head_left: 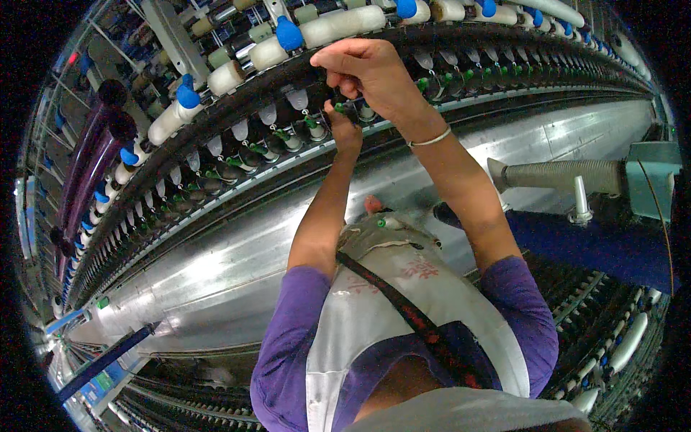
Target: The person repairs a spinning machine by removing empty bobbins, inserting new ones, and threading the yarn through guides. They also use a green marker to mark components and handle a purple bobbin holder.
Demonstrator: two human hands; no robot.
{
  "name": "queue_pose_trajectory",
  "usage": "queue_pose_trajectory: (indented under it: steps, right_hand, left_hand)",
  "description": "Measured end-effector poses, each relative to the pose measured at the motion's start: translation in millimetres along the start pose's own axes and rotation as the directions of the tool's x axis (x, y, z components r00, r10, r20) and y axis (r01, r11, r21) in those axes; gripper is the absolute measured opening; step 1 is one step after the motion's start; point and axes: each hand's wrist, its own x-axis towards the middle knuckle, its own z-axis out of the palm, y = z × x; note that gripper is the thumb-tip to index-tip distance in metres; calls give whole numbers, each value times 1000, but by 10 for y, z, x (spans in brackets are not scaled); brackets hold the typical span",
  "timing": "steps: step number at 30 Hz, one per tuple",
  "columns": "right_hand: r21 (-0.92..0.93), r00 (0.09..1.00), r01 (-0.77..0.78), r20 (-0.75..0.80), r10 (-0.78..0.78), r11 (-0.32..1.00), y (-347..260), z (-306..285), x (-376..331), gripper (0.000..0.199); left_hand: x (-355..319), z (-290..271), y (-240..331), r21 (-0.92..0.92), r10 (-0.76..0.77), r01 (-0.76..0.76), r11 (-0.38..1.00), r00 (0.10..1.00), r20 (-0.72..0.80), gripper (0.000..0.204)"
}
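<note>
My left hand (344, 131) reaches up to the row of spindles on a spinning frame. Its thumb stands up beside a green-topped bobbin (340, 108), and the fingers curl around it, partly hidden. Higher and slightly right, my right hand (367, 72) is raised in front of the dark drafting strip, thumb and forefinger pinched together, the other fingers bent. Any yarn in that pinch is too fine to make out. Beside my left hand another green bobbin (314, 128) sits under a pale, tongue-shaped guide (297, 98).
White rollers (343, 27) with blue knobs (289, 34) run above the spindles. A smooth metal panel (216, 252) lies below. Purple tubes (92, 169) stand at left. At right are a ribbed hose (565, 176) and a dark blue beam (597, 245). My apron pocket holds a green-ended tube (389, 224).
</note>
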Motion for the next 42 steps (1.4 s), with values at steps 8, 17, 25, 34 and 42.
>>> queue_pose_trajectory:
  steps: [8,17,25,34,42]
  right_hand:
    - [-83,1000,5,-30,-8,997,43,-107,55,21]
    - [-226,969,42,-227,-95,973,824,-625,-194,13]
    - [-340,963,-105,-269,10,934,2340,-254,-336,17]
    - [-152,979,127,-140,-149,980,914,-501,-238,16]
    - [-897,791,425,434,-431,-123,1163,-799,102,14]
  left_hand:
    - [358,-666,1095,84,380,-374,924,922,-72,88]
    - [113,-1074,1526,260,258,-294,920,952,163,65]
    - [730,-946,2535,669,834,-711,217,491,251,50]
    - [708,-959,3246,682,273,-655,325,756,595,46]
    - [-648,-1256,2330,255,269,-870,421,389,881,30]
